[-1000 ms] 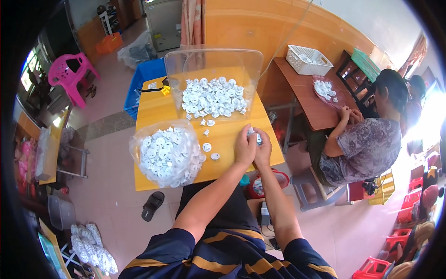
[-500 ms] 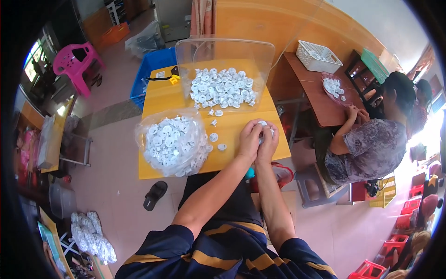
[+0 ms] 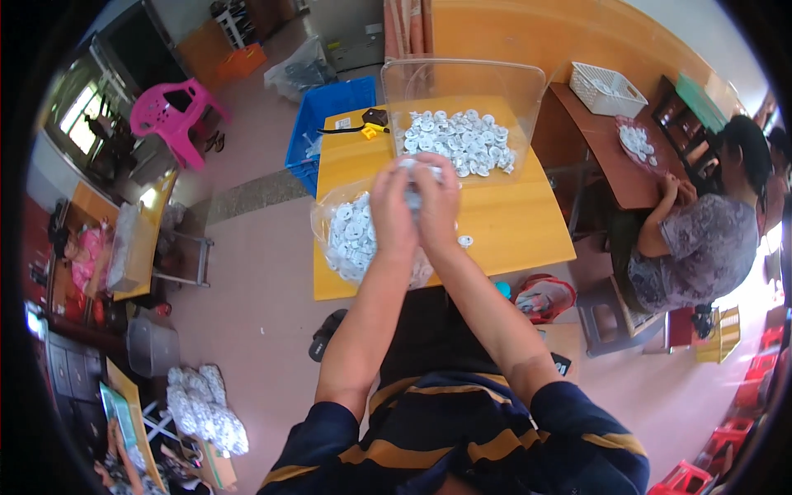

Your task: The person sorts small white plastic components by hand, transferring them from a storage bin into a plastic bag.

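Okay, I see the bare left hand (image 3: 391, 210) and the bare right hand (image 3: 438, 202) pressed together, cupped around a clump of small white disc-shaped plastic pieces (image 3: 412, 198); white shows between the hands and at the top, count not readable, fingertips blurred. The clump is above the yellow wood-topped table (image 3: 511, 235), between the see-through pliable plastic bag (image 3: 320, 216) heaped with similar white pieces and the clear rigid plastic bin (image 3: 462, 61) holding a loose white pile (image 3: 462, 142). The hands overlap the bag in view; whether they touch it, I can't tell. Handling, my guess: each piece is light, stiff, smooth enough to slip, fairly tough, though thin parts might snap; a handful likely shifts and sheds strays, so I'd cup from below with both palms, fingers tight, no hard squeeze. For a single one I'd pinch the disc's rim, as on the lone white disc-shaped piece (image 3: 465, 242) lying just right of the right wrist. Versus half a second ago: the hands are off the table's right front part, now farther left and forward, near the bin's front left corner, hiding most of the strays and much of the bag's right side. View shifts too, table farther right in frame; bag and bin seem to stay put.
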`<action>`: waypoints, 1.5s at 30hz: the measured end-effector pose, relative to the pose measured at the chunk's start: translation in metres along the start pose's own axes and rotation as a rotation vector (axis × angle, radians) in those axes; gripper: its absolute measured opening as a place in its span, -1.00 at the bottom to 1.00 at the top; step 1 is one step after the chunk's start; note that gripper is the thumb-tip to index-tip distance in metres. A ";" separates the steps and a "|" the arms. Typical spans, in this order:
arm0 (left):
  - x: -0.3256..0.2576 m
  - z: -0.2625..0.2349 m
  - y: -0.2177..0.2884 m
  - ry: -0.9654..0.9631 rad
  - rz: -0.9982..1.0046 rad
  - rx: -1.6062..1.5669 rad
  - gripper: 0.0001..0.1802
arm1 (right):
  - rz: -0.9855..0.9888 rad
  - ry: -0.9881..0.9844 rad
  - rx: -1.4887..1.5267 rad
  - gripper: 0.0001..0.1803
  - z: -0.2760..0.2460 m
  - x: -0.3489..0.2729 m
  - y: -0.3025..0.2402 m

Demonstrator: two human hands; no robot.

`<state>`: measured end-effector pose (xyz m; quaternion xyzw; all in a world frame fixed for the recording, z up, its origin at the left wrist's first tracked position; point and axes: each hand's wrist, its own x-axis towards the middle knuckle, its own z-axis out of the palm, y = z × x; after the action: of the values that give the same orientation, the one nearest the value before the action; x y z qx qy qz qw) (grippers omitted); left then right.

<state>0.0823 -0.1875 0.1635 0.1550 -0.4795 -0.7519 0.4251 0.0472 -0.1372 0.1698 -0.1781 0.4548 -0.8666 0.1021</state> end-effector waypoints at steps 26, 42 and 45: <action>-0.020 -0.077 0.041 -0.103 0.193 0.460 -0.83 | -0.220 -0.064 -0.640 -0.85 -0.128 0.027 0.014; 0.102 -0.136 0.033 -0.163 0.295 1.230 -0.74 | -0.459 -0.495 -1.208 -0.75 -0.157 -0.004 0.049; 0.151 -0.130 -0.005 -0.302 0.280 1.420 -0.59 | -0.464 -0.474 -1.228 -0.77 -0.157 -0.005 0.048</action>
<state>0.0739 -0.3826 0.1213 0.2251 -0.9191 -0.2125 0.2437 -0.0106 -0.0442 0.0468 -0.4806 0.7781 -0.3896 -0.1084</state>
